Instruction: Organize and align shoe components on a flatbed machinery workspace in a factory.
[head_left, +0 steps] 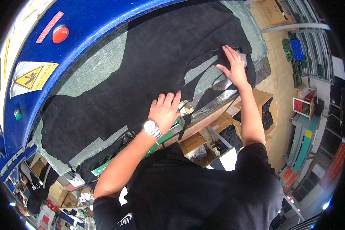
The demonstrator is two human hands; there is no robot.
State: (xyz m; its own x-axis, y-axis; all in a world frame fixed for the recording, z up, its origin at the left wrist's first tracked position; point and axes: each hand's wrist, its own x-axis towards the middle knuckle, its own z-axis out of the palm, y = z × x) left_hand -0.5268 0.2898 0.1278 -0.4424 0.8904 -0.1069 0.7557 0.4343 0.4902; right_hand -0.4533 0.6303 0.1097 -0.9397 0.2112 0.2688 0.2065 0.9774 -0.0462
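A large black leather hide (153,50) with an irregular outline is spread over the pale, scored cutting board (97,67). My left hand (163,113) lies on its near edge, palm down with the fingers stretched out. To the right, my right hand (234,66) rests near the hide's right end, thumb and fingers apart. Between the hands the hide is cut into gaps and strips, and a narrow black strip (209,97) lies by the board's edge. Neither hand grips anything that I can see.
Along the far left curves a blue machine body (74,36) with a red push button (60,34) and a yellow warning label (30,78). Cardboard boxes (262,100) with black scraps stand below the near edge. A person (30,203) is at the lower left.
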